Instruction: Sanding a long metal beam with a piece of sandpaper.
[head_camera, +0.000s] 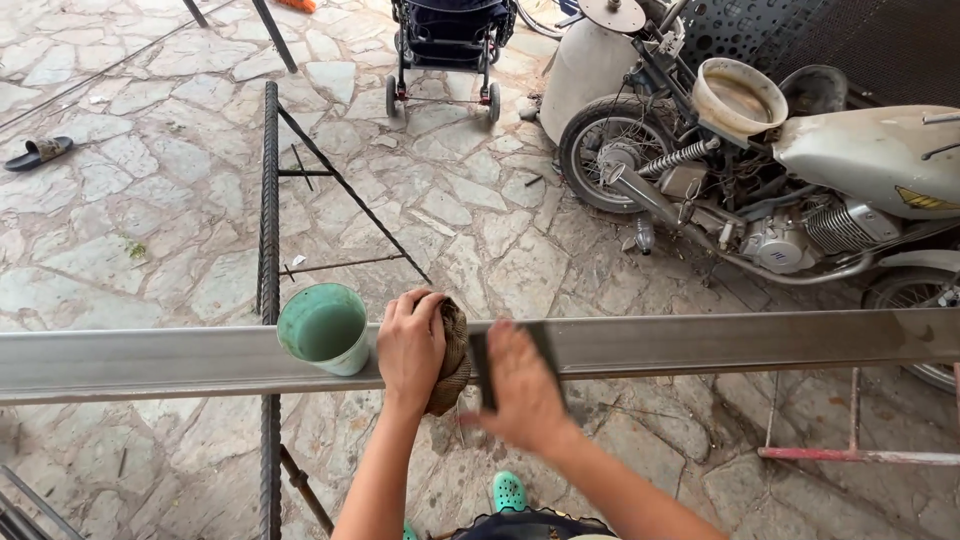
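A stone-paved yard (140, 230) spreads under the whole scene, its flagstones grey and irregular. At the right stands a motorcycle (800, 200), its pale tank near the frame edge and its front wheel turned toward the yard; a round basin (740, 97) sits on top of it and a white tank (585, 65) stands behind the wheel. At top centre is a dark stroller (447, 45); a sandal (38, 152) lies far left.

Across the foreground runs a long grey steel beam (720, 342), its long axis level from the left edge to the right edge, one flat face upward. A ribbed rebar frame (269, 220) passes beneath it, running away from the camera, with thin bars branching off to the right. A red-painted bar (860, 456) lies below the beam at right.

On the beam's top, left of the hands, stands a green cup (323, 327), upright and open, just beside the left hand (410, 345). That hand presses down on a brown rag (455, 352), fingers curled together over it. The right hand (522, 385), blurred, lies across the beam touching a dark flat piece (545, 340); whether its fingers grip cannot be told. A green clog (508, 491) shows below.
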